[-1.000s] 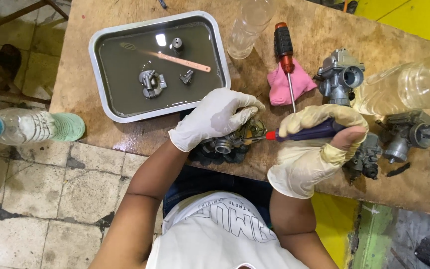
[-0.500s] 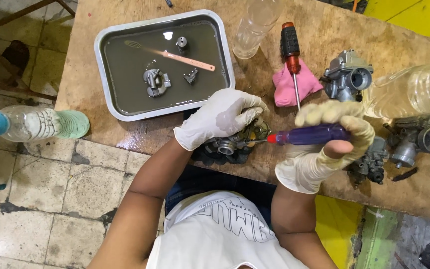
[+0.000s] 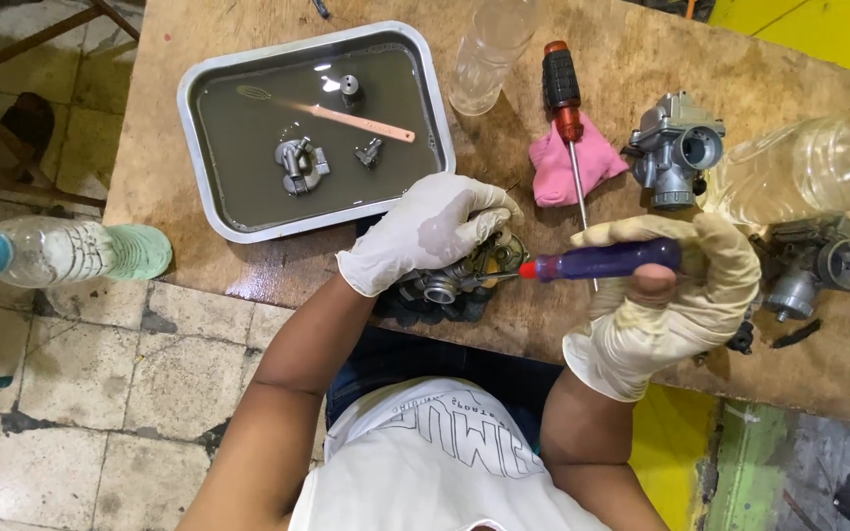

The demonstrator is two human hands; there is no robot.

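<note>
**Carb on the bench, screwdriver in it**

Left hand point(image 3: 432, 231), in a white glove, is clamped down over a small carb point(image 3: 464, 275) sitting at the near edge of the wooden bench point(image 3: 248, 280). Fingers wrap over the top of it, so most of the body is hidden; only the brass-coloured bit and a round metal port show.

Right hand point(image 3: 676, 295), in a yellowish glove, is closed tight around the purple handle of a screwdriver point(image 3: 602, 263). The tool lies nearly level, with its red collar and tip pointing left into the carb, right by the left fingertips. Can't tell exactly what the tip sits in.

Other stuff around:
- A metal tray point(image 3: 211, 211) of murky liquid up left, with a pink toothbrush point(image 3: 361, 121) and a few small parts soaking in it.
- A red and black screwdriver point(image 3: 565, 103) lying across a pink rag point(image 3: 558, 167), just behind the right hand.
- A second carb point(image 3: 676, 147) beside the rag, and a third point(image 3: 814, 261) at the right, just past the right hand.
- Clear plastic bottles: one point(image 3: 489, 44) by the tray, a big one point(image 3: 809, 162) at the right edge.
- A blue-capped bottle point(image 3: 61, 251) off the left side of the bench, over the tiled floor.
</note>
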